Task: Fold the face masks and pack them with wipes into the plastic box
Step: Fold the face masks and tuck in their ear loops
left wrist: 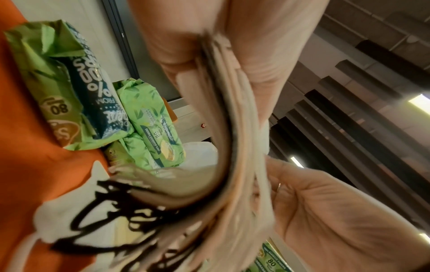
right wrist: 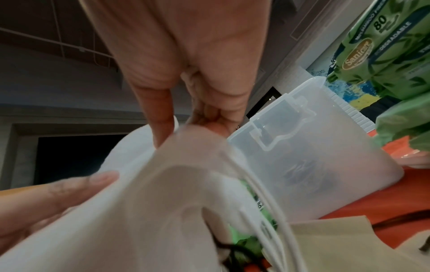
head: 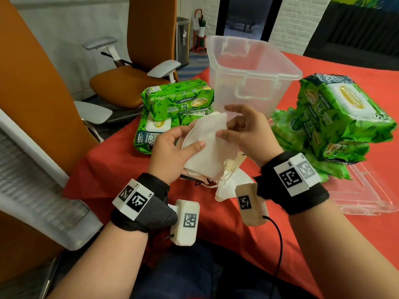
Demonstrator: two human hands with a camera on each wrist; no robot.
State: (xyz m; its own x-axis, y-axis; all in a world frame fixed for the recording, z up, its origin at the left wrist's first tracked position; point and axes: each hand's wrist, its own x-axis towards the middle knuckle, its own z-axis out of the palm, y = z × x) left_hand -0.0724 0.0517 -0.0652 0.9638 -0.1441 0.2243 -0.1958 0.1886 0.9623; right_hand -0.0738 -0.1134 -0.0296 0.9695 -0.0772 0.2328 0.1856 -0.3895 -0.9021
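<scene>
I hold a stack of white face masks (head: 207, 145) above the red tablecloth (head: 121, 165). My left hand (head: 172, 147) grips the stack from the left, thumb on top. My right hand (head: 241, 130) pinches the right edge of the top mask between thumb and fingers, index finger raised. In the left wrist view the mask stack (left wrist: 232, 165) runs edge-on between thumb and fingers, with black ear loops (left wrist: 111, 208) dangling. The right wrist view has the top mask (right wrist: 149, 211) under the pinching fingertips (right wrist: 163, 125). More masks (head: 233, 186) lie on the cloth below.
A clear plastic box (head: 248, 78) stands open behind my hands. Green wipes packs are stacked at its left (head: 177, 104) and right (head: 336, 117). The clear lid (head: 367, 197) lies at the right. Orange office chairs (head: 133, 78) stand past the table's left edge.
</scene>
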